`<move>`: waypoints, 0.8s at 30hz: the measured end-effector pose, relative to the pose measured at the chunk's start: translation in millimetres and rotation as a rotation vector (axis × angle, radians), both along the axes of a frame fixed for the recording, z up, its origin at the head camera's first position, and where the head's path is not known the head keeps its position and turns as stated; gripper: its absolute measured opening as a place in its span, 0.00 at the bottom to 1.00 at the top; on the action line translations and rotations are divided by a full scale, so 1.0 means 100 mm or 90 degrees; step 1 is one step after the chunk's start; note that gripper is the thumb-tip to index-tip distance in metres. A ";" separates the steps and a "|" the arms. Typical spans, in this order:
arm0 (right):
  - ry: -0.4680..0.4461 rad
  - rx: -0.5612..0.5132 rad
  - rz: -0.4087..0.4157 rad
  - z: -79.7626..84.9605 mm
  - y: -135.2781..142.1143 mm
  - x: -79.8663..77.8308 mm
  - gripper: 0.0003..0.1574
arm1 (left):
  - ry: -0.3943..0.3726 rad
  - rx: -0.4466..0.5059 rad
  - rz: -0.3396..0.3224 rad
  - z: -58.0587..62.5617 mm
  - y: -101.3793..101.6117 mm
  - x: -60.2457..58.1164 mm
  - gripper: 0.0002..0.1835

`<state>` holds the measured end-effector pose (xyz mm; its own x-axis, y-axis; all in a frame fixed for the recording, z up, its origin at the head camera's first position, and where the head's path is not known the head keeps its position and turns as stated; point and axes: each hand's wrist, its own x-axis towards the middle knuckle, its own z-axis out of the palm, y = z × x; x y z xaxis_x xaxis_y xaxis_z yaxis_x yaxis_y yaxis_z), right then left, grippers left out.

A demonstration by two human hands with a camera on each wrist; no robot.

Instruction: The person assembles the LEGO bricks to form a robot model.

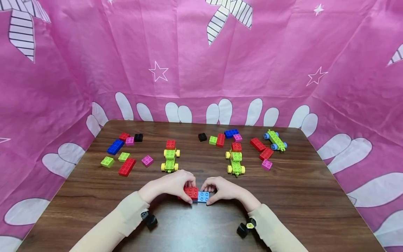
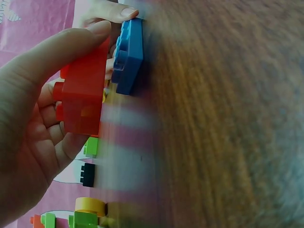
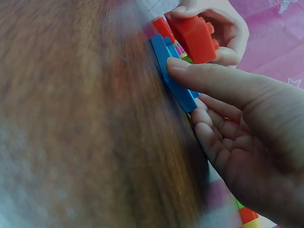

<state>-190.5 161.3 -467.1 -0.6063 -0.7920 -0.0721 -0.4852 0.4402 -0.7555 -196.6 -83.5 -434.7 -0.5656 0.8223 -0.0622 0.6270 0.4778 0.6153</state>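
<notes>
My left hand [image 1: 177, 183] holds a red brick [image 1: 191, 192] between thumb and fingers, near the front middle of the table. In the left wrist view this red brick [image 2: 84, 83] has a slanted side and studs turned toward the palm. Beside it, my right hand [image 1: 225, 190] pinches a flat light-blue brick [image 1: 203, 197] by its right end. The blue brick [image 3: 173, 73] lies low against the tabletop in the right wrist view. Seen from the left wrist, the red brick sits slightly higher than the blue one, with a narrow gap between them.
Beyond the hands stand two green cars with yellow wheels, the left car [image 1: 170, 159] and the right car [image 1: 235, 161], each near a red brick. A green car with blue wheels [image 1: 275, 140] is at back right. Loose bricks, including a long red brick [image 1: 127, 167], lie around.
</notes>
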 end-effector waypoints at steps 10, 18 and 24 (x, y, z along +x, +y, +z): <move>0.003 0.000 0.001 0.02 -0.01 0.01 0.21 | 0.006 -0.004 0.007 -0.06 0.01 0.00 0.17; 0.000 0.000 0.000 0.03 -0.01 0.00 0.21 | 0.024 0.005 0.011 -0.09 0.02 0.01 0.18; 0.000 -0.002 0.002 0.01 0.00 0.00 0.21 | 0.031 0.009 0.013 -0.12 0.03 0.01 0.18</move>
